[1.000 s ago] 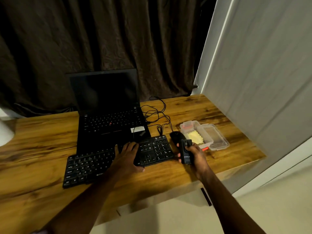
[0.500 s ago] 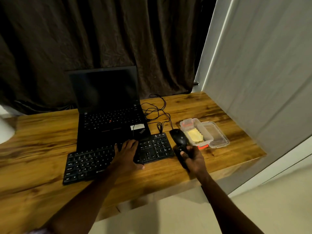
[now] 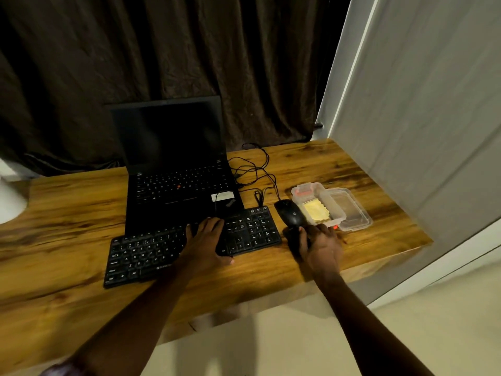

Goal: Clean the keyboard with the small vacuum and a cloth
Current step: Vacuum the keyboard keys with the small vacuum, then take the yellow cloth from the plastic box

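A white, smooth rounded shape (image 3: pixel 10 198) sits at the far left edge. The worktop (image 3: pixel 67 226) is glossy wood with strong dark grain. On it lies the flat black plastic keyboard (image 3: pixel 141 256), slanted, with white key legends (Q, W, E can be made out; the brand print on its front edge is too small to read). Behind it stands an open black laptop (image 3: pixel 173 169), screen dark, with a red pointing nub among its keys and a white sticker on the palm rest. The left hand (image 3: pixel 206 240) lies flat across the keyboard's middle, its grip released and fingers straight. Thin black cables (image 3: pixel 254 169) loop beside the laptop. A glossy black mouse (image 3: pixel 290 214) bears a round hp logo. Just in front of it is the small vacuum (image 3: pixel 294 241), a dark stubby body low over the worktop, with the right hand (image 3: pixel 322 248) in a curled grip around it. Next comes a clear plastic box (image 3: pixel 307 192) with red clips, holding the yellow scallop-edged cloth (image 3: pixel 315 210), its clear lid (image 3: pixel 352 213) alongside.
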### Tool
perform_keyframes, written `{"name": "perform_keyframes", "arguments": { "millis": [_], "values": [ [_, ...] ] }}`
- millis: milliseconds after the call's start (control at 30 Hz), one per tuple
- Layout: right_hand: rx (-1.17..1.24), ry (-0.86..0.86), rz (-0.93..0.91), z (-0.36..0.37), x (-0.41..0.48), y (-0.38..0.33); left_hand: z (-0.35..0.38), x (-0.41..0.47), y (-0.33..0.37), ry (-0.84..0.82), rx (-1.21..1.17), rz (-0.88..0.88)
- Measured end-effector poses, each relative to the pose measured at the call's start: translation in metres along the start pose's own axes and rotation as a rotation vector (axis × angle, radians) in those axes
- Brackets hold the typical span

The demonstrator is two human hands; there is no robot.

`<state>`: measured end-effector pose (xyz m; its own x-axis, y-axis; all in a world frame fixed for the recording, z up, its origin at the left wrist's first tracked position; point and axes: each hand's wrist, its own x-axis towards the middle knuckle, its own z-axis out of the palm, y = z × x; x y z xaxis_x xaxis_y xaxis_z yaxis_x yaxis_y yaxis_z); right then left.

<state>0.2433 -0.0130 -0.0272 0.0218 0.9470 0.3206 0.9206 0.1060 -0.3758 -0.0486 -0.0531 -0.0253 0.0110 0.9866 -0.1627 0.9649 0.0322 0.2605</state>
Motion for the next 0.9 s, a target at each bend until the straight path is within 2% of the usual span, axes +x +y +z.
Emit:
{"name": "perform_keyframes", "arguments": {
  "millis": [67, 133, 333, 467, 533, 600, 700, 900],
  "values": [
    [-0.002, 0.093, -0.086, -0.009, 0.015, 0.001, 0.001, -0.003, 0.0, 0.004, -0.013, 0.005],
    [0.019, 0.057, -0.11, -0.012, 0.044, 0.008, 0.001, -0.005, -0.001, 0.003, 0.0, 0.008],
    [-0.093, -0.414, -0.13, -0.009, 0.13, 0.025, 0.008, -0.009, -0.008, -0.009, 0.02, 0.015],
    [-0.274, -0.644, -0.132, 0.009, 0.155, 0.033, 0.007, -0.005, -0.01, -0.072, 0.09, -0.005],
    [-0.284, -0.758, -0.132, 0.01, 0.156, 0.03, 0.005, -0.005, -0.01, -0.095, 0.109, -0.018],
    [-0.302, -0.745, -0.122, 0.017, 0.157, 0.031, 0.007, -0.006, -0.012, -0.079, 0.098, -0.018],
    [-0.469, -0.593, -0.202, 0.017, 0.153, 0.027, 0.009, -0.008, -0.016, -0.058, 0.067, 0.003],
    [-0.455, -0.372, -0.254, -0.001, 0.146, 0.026, 0.005, -0.009, -0.017, -0.038, 0.039, 0.024]
  ]
}}
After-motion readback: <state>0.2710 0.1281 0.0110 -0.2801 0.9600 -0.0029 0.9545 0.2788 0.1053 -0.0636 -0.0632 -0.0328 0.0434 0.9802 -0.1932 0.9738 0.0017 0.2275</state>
